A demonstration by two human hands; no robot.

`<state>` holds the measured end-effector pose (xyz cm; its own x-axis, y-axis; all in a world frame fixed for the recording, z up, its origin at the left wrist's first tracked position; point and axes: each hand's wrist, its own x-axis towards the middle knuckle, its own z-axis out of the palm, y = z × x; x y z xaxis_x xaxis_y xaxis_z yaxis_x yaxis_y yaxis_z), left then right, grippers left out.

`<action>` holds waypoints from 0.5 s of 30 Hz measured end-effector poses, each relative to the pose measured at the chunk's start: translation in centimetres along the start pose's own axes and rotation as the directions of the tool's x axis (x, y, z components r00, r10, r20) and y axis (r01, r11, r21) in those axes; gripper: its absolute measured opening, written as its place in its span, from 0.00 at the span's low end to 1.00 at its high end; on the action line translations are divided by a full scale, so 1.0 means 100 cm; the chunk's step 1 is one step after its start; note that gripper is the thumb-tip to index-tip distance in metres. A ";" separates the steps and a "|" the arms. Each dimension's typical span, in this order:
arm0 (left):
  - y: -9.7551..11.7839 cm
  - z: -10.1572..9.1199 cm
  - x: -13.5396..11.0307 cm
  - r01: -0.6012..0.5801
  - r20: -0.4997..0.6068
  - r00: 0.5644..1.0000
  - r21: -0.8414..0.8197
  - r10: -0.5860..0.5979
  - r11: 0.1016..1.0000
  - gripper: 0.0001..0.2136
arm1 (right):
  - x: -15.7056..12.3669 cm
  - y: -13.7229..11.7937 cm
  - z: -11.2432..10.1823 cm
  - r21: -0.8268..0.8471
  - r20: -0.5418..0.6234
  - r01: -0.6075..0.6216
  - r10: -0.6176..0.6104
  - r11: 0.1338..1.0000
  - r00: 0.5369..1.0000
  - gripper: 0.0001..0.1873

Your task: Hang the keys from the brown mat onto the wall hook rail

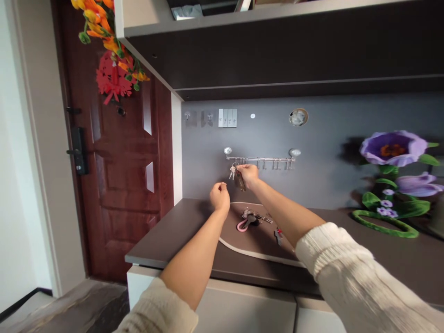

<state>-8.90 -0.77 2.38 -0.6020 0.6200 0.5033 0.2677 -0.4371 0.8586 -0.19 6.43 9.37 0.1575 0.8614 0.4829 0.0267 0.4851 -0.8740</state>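
My right hand (pixel 249 175) pinches a bunch of keys (pixel 232 172) by its ring, just below the left end of a clear hook rail (pixel 260 159) on the grey wall. A brown tag (pixel 240 181) hangs from the same bunch. I cannot tell whether the ring touches a hook. Lower and to the left, my left hand (pixel 219 196) is closed with its fingers curled, and nothing shows in it. On the counter below, a second bunch of keys (pixel 255 217) lies with a pink loop (pixel 242 225). A small dark key with a red part (pixel 278 236) lies to its right.
A dark cabinet (pixel 277 55) overhangs the counter (pixel 156 231). Purple fabric flowers (pixel 395 148) stand at the right. Light switches (pixel 227 118) and small hooks (pixel 210 117) are on the wall. A red-brown door (pixel 121 185) is at the left, with orange flowers (pixel 100 23) above.
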 end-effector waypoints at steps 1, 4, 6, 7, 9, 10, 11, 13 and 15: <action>0.000 0.000 0.000 0.006 -0.001 1.000 0.006 -0.006 1.000 0.11 | 0.003 0.002 0.004 -0.023 -0.038 -0.010 0.009 1.000 0.999 0.06; 0.001 -0.001 0.001 0.008 0.021 1.000 0.029 -0.008 1.000 0.12 | 0.008 0.007 0.012 -0.088 -0.133 -0.049 0.037 0.995 0.990 0.06; 0.001 -0.001 0.001 0.008 0.040 0.999 0.039 -0.010 0.999 0.12 | 0.010 0.010 0.015 -0.114 -0.182 -0.082 0.060 0.990 0.981 0.06; 0.002 -0.002 0.001 0.010 0.043 0.999 0.039 -0.012 0.999 0.12 | 0.010 0.012 0.016 -0.121 -0.203 -0.098 0.072 0.988 0.976 0.06; 0.002 -0.002 0.001 0.013 0.040 0.999 0.029 -0.014 1.000 0.11 | 0.011 0.014 0.016 -0.124 -0.231 -0.127 0.096 0.984 0.968 0.06; 0.002 -0.002 0.001 0.013 0.039 0.999 0.021 -0.014 1.000 0.11 | 0.011 0.016 0.016 -0.123 -0.236 -0.137 0.105 0.983 0.966 0.06; 0.002 -0.002 0.000 0.014 0.039 0.999 0.017 -0.015 1.000 0.11 | 0.011 0.017 0.015 -0.123 -0.237 -0.143 0.111 0.982 0.965 0.06; 0.002 -0.002 0.000 0.019 0.043 0.999 0.028 -0.020 0.999 0.11 | 0.012 0.022 0.014 -0.133 -0.231 -0.138 0.105 0.981 0.967 0.07; 0.002 -0.002 0.000 0.021 0.047 0.999 0.053 -0.024 0.998 0.12 | 0.013 0.027 0.012 -0.143 -0.208 -0.107 0.076 0.984 0.975 0.08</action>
<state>-9.05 -1.01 2.58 -0.5717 0.6603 0.4870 0.2946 -0.3887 0.8730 -1.09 9.09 7.68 0.3607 0.8457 0.3933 0.1503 0.3635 -0.9194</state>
